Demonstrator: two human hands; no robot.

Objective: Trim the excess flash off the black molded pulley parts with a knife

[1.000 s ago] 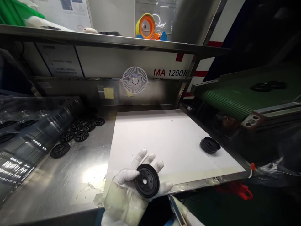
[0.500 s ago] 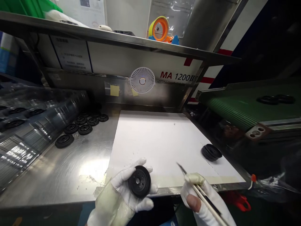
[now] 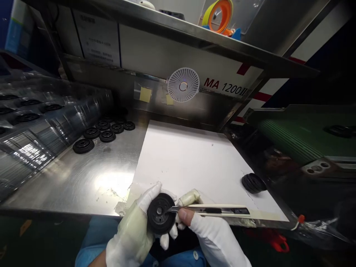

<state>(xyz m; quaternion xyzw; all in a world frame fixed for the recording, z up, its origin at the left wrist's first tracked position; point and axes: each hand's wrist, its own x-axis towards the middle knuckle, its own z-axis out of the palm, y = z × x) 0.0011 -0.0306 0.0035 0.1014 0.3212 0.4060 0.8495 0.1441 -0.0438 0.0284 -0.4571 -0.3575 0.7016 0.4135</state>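
Eight or so black grooved moulded wheels [image 3: 107, 136] are sitting in a loose cluster on the stainless steel bench [image 3: 69, 185], and more are lying inside a clear plastic sleeve [image 3: 55, 126] beyond them. A lone wheel [image 3: 253, 183] is resting on its side near the right edge of the white sheet [image 3: 189, 163], and another wheel [image 3: 339, 131] is lying on the green belt conveyor [image 3: 289, 141]. The person's gloved left hand [image 3: 130, 226] is closed around a held wheel [image 3: 158, 213] just over the sheet's near edge. The gloved right hand [image 3: 200, 230] is pinching a snap-off utility knife [image 3: 217, 211], its blade reaching the held wheel's hub. So far, one wheel is being worked on, while neither hand is near the cluster or sleeve.
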